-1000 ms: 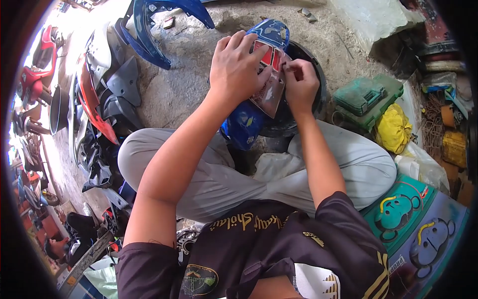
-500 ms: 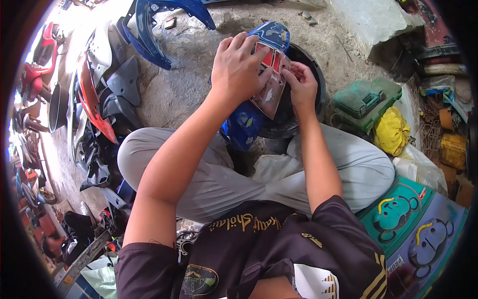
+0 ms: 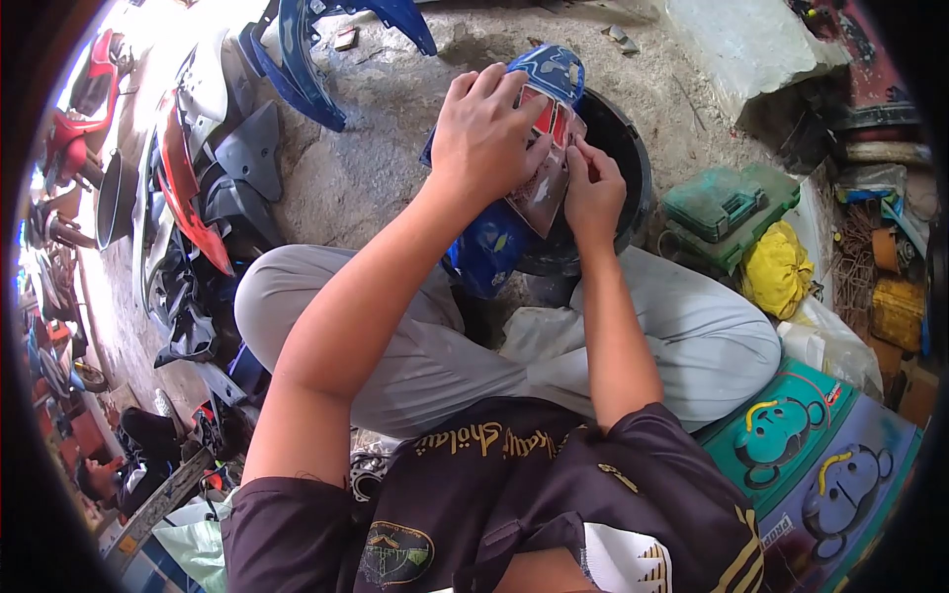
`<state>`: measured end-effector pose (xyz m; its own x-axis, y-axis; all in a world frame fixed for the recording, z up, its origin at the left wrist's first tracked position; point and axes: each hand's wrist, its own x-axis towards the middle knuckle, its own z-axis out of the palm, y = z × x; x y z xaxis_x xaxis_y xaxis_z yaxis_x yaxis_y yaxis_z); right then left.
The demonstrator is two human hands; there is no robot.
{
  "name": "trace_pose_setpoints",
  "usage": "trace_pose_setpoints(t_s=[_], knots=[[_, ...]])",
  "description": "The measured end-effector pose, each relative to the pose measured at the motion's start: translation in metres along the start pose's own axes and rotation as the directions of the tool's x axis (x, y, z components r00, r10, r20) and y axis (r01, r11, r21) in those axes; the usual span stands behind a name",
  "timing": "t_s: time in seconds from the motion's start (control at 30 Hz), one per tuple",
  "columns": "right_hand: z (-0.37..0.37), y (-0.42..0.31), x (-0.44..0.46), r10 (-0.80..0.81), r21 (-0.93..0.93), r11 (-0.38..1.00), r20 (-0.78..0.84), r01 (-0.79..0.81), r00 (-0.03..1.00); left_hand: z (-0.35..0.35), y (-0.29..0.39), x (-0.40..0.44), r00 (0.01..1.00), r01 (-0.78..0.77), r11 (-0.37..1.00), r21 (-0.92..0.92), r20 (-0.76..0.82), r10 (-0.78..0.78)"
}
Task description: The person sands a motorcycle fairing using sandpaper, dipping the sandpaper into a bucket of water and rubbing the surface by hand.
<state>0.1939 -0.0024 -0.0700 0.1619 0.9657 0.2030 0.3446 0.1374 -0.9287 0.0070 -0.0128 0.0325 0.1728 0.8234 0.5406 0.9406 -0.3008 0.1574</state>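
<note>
A blue motorcycle body panel [image 3: 554, 74] with a worn red, white and brownish-grey decal [image 3: 541, 203] is held in front of me, over a black basin [image 3: 633, 163]. My left hand [image 3: 484, 133] grips the panel from its left side, fingers over the top and thumb across the decal. My right hand [image 3: 596, 193] is closed in a pinch at the right edge of the decal. What lies between its fingertips is too small to make out. Below the decal, a glossy blue part [image 3: 484, 255] shows beside the basin.
Blue fairing pieces [image 3: 297, 74] lie on the concrete floor ahead. Red, white and black panels [image 3: 188, 188] are piled at left. To the right are a green tool case [image 3: 727, 203], a yellow bundle [image 3: 776, 267] and a stone block [image 3: 741, 44]. A patterned box [image 3: 791, 425] sits by my right knee.
My right hand has turned slightly and shifted a little down along the decal's edge, fingers curled more closely. My left hand keeps its hold on the panel. The view has shifted slightly.
</note>
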Motion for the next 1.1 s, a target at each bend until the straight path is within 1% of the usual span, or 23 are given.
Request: trace_pose_setpoints(t_s=[0.07, 0.17, 0.27, 0.3, 0.37, 0.47, 0.57, 0.67, 0.77, 0.87, 0.9, 1.0, 1.03, 1.07, 1.1], knots=[[0.001, -0.006, 0.005, -0.054, -0.022, 0.998, -0.035, 0.053, 0.998, 0.001, 0.000, -0.002, 1.000, 0.002, 1.000, -0.005, -0.003, -0.002], [0.007, 0.004, 0.021, 0.065, 0.138, 0.988, 0.054, -0.072, 0.996, 0.001, 0.000, -0.004, 1.000, 0.005, 1.000, -0.017, -0.001, -0.005], [0.011, 0.010, 0.021, 0.119, 0.222, 0.967, 0.033, -0.124, 0.992, 0.001, -0.004, -0.002, 1.000, 0.000, 1.000, -0.018, -0.015, -0.001], [0.009, 0.003, 0.021, 0.056, 0.100, 0.993, 0.022, -0.058, 0.998, 0.002, -0.003, -0.002, 1.000, -0.003, 1.000, -0.014, -0.019, 0.003], [0.002, -0.010, 0.020, -0.066, -0.148, 0.987, 0.024, 0.069, 0.998, 0.004, -0.002, -0.004, 1.000, -0.002, 1.000, -0.011, -0.018, 0.001], [0.002, -0.022, 0.010, -0.135, -0.148, 0.979, 0.032, 0.138, 0.990, 0.004, -0.002, -0.001, 1.000, -0.001, 1.000, -0.010, -0.011, 0.001], [0.003, -0.002, 0.023, -0.100, -0.053, 0.993, 0.096, 0.106, 0.990, 0.003, -0.001, -0.003, 1.000, 0.000, 1.000, -0.001, 0.001, 0.000], [-0.002, 0.002, 0.022, -0.080, 0.047, 0.996, 0.169, 0.073, 0.982, 0.003, -0.002, -0.003, 1.000, 0.008, 1.000, -0.004, 0.001, -0.008], [-0.004, -0.014, -0.006, -0.114, 0.051, 0.993, 0.139, 0.108, 0.984, 0.003, -0.003, -0.004, 1.000, -0.002, 1.000, 0.001, -0.006, 0.002], [0.002, -0.012, 0.013, -0.089, -0.028, 0.995, 0.141, 0.094, 0.986, 0.005, -0.001, -0.008, 1.000, -0.017, 1.000, 0.022, 0.002, 0.017], [0.005, -0.014, 0.025, -0.016, 0.047, 0.999, 0.174, 0.008, 0.985, 0.005, -0.002, -0.007, 1.000, -0.012, 1.000, 0.022, 0.004, 0.011], [-0.002, -0.026, 0.024, -0.033, 0.012, 0.999, 0.224, 0.031, 0.974, 0.003, -0.003, -0.007, 1.000, -0.005, 1.000, 0.016, 0.017, 0.005], [-0.004, -0.025, 0.013, -0.137, -0.040, 0.988, 0.201, 0.148, 0.970, 0.003, -0.002, -0.007, 1.000, -0.003, 1.000, 0.011, 0.020, 0.002], [-0.005, -0.026, -0.004, -0.101, -0.068, 0.991, 0.168, 0.113, 0.981, 0.002, -0.002, -0.004, 1.000, -0.005, 1.000, 0.012, 0.021, 0.005], [-0.002, -0.023, -0.001, -0.113, -0.046, 0.991, 0.161, 0.122, 0.980, 0.002, -0.001, -0.004, 1.000, -0.005, 1.000, 0.015, 0.024, 0.004]])
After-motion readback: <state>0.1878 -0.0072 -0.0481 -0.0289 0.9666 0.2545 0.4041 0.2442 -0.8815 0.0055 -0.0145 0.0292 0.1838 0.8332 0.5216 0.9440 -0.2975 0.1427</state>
